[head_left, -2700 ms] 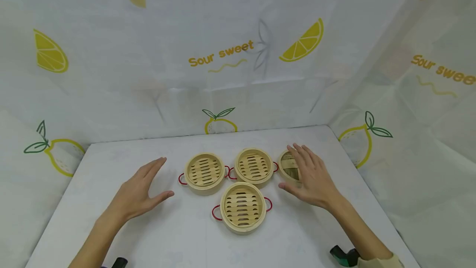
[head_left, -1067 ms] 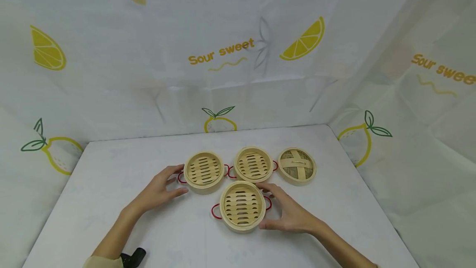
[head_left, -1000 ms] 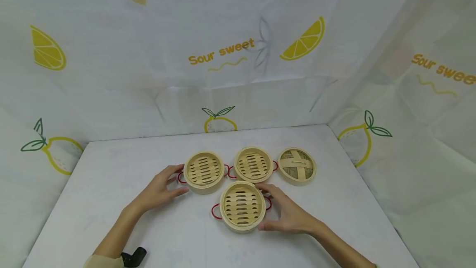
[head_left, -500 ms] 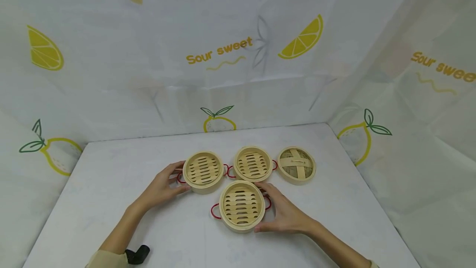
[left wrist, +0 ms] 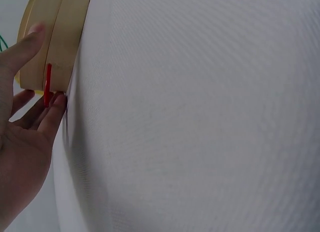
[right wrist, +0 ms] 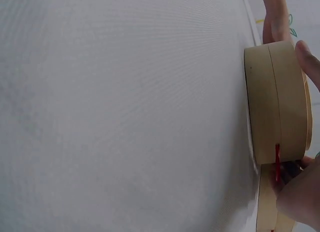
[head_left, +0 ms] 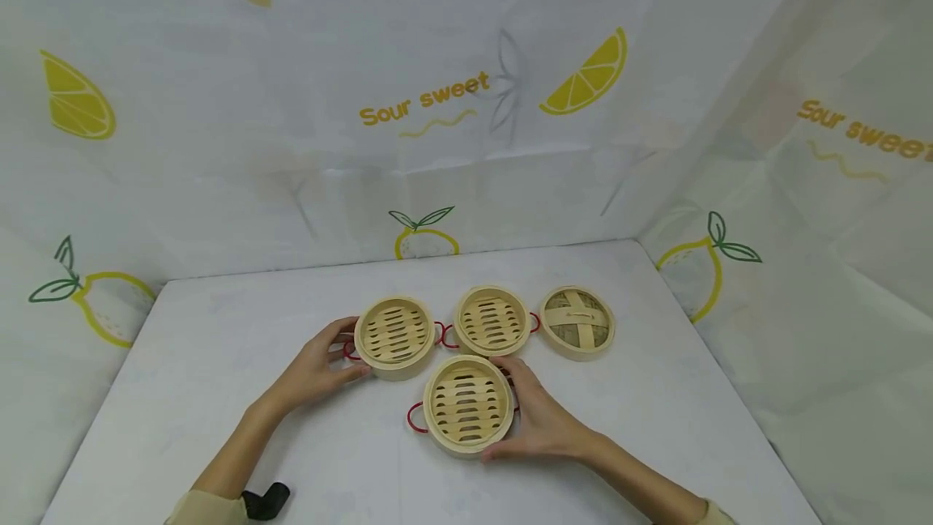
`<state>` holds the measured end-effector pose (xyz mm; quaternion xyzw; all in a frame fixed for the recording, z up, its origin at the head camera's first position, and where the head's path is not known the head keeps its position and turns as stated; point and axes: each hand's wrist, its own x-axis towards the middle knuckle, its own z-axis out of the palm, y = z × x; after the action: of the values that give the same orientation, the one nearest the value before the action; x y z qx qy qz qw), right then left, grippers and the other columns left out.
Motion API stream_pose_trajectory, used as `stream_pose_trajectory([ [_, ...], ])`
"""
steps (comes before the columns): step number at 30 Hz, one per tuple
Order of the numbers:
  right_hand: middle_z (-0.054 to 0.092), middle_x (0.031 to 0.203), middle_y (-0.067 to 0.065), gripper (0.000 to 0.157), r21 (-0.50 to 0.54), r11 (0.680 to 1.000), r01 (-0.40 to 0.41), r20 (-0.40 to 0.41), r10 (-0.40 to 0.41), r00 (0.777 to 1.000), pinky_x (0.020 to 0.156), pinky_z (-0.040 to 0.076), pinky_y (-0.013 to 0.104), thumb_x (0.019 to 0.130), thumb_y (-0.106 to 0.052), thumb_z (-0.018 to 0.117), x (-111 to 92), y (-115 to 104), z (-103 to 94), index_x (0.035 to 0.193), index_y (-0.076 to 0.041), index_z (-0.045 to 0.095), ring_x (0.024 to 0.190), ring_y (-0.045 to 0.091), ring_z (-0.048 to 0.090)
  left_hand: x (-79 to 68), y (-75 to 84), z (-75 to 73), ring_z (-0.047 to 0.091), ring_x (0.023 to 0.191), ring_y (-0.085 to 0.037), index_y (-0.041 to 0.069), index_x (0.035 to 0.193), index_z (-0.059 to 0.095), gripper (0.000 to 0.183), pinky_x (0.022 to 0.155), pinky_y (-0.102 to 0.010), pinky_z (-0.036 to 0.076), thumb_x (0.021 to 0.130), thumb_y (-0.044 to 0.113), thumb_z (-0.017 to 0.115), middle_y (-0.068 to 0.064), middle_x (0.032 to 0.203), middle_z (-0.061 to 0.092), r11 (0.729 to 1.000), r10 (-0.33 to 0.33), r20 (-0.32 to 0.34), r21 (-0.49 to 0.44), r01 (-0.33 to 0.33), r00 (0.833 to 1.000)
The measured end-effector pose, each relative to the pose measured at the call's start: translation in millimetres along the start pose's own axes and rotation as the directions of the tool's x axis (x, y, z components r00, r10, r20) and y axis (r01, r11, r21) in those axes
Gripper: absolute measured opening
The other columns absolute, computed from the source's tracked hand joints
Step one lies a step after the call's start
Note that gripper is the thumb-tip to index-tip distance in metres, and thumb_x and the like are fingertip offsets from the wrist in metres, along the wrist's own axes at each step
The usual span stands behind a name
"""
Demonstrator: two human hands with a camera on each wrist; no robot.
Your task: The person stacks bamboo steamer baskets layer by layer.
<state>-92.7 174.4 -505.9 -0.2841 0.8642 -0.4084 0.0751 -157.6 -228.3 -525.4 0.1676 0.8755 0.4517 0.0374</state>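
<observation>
left hand (head_left: 315, 369): fingers curled round the back-left bamboo basket (head_left: 394, 336), round, slatted
right hand (head_left: 538, 420): fingers gripping the front basket (head_left: 467, 406), red loop handles
surface (head_left: 219, 363): matte white

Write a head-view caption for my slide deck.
Left hand and right hand each grip a bamboo steamer basket.

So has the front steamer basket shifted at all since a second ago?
Yes. The front steamer basket, gripped by the right hand, has slid slightly left and toward the person, away from the back middle basket, which stayed put.
</observation>
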Motion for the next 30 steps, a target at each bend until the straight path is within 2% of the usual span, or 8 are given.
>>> stream_pose_trajectory([
  [4, 0.042, 0.164, 0.007, 0.136, -0.031, 0.999, -0.006, -0.004, 0.006, 1.000, 0.132, 0.044, 0.048, 0.064, -0.053, 0.105, 1.6, -2.3, 6.4, 0.167, -0.009, 0.028, 0.154, 0.025, 0.043, -1.4, -0.8, -0.5, 0.062, 0.138, -0.043, -0.001, 0.157, 0.046, 0.089, 0.111, -0.047, 0.062, 0.085, 0.020, 0.095, -0.024, 0.147, 0.062, 1.000, 0.008, -0.004, -0.006, -0.008, 1.000],
  [10, 0.042, 0.164, 0.008, 0.141, -0.017, 0.999, -0.034, 0.002, 0.035, 0.999, 0.131, 0.043, 0.058, 0.062, -0.052, 0.106, 4.1, -6.2, 10.6, 0.168, -0.009, 0.025, 0.155, 0.028, 0.043, -1.8, -2.2, -1.3, 0.062, 0.138, -0.043, -0.001, 0.157, 0.047, 0.089, 0.111, -0.047, 0.062, 0.086, 0.022, 0.095, -0.023, 0.147, 0.062, 1.000, 0.016, -0.004, 0.002, -0.016, 1.000],
  [16, 0.041, 0.166, 0.010, 0.142, -0.023, 0.998, -0.056, 0.019, 0.056, 0.998, 0.131, 0.040, 0.063, 0.061, -0.051, 0.105, 6.0, -8.8, 13.3, 0.168, -0.006, 0.024, 0.157, 0.031, 0.040, -2.4, -1.2, -0.7, 0.062, 0.137, -0.043, -0.001, 0.157, 0.046, 0.089, 0.111, -0.047, 0.062, 0.086, 0.023, 0.095, -0.023, 0.147, 0.062, 1.000, 0.006, -0.002, 0.006, -0.006, 1.000],
  [21, 0.045, 0.162, 0.006, 0.138, -0.014, 0.998, -0.068, 0.005, 0.068, 0.998, 0.130, 0.044, 0.058, 0.062, -0.055, 0.104, 6.3, -8.8, 13.4, 0.166, -0.006, 0.027, 0.154, 0.026, 0.044, -1.6, -1.0, -0.2, 0.062, 0.138, -0.043, -0.001, 0.157, 0.046, 0.088, 0.111, -0.047, 0.062, 0.087, 0.023, 0.094, -0.023, 0.147, 0.062, 1.000, 0.018, -0.001, -0.005, -0.018, 1.000],
  [30, 0.050, 0.156, 0.003, 0.135, -0.011, 0.999, -0.032, -0.032, 0.032, 0.999, 0.129, 0.048, 0.045, 0.061, -0.056, 0.105, 7.0, -6.0, 14.7, 0.163, -0.005, 0.033, 0.147, 0.018, 0.049, -0.8, -3.2, 1.1, 0.062, 0.138, -0.042, -0.001, 0.157, 0.046, 0.088, 0.112, -0.047, 0.062, 0.087, 0.023, 0.094, -0.023, 0.147, 0.062, 1.000, 0.019, -0.006, -0.002, -0.019, 1.000],
])
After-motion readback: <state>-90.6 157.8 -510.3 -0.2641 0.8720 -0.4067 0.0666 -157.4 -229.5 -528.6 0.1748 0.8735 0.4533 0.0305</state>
